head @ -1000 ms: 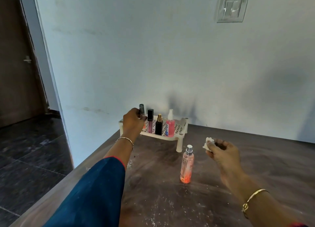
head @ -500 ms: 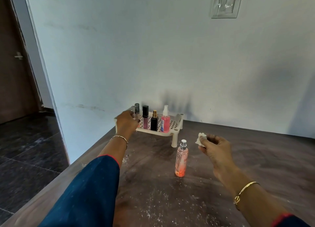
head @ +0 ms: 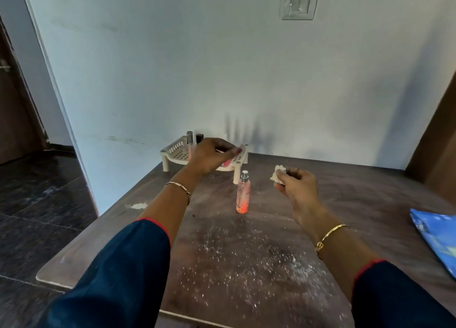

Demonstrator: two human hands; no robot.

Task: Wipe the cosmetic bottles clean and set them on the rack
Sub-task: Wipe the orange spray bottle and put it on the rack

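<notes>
Your right hand (head: 296,188): pinching tissue (head: 276,174). Your left hand (head: 209,155): blurred above rack (head: 176,152), grip unreadable. Bottle (head: 243,195): upright on table (head: 345,204).

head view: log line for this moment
left hand in front of rack, looks empty | right hand pinches tissue | pink bottle upright on table, off rack

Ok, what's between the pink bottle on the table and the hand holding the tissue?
Nothing but bare, dusty tabletop separates the pink bottle from the right hand pinching the tissue, in the head view.
</notes>
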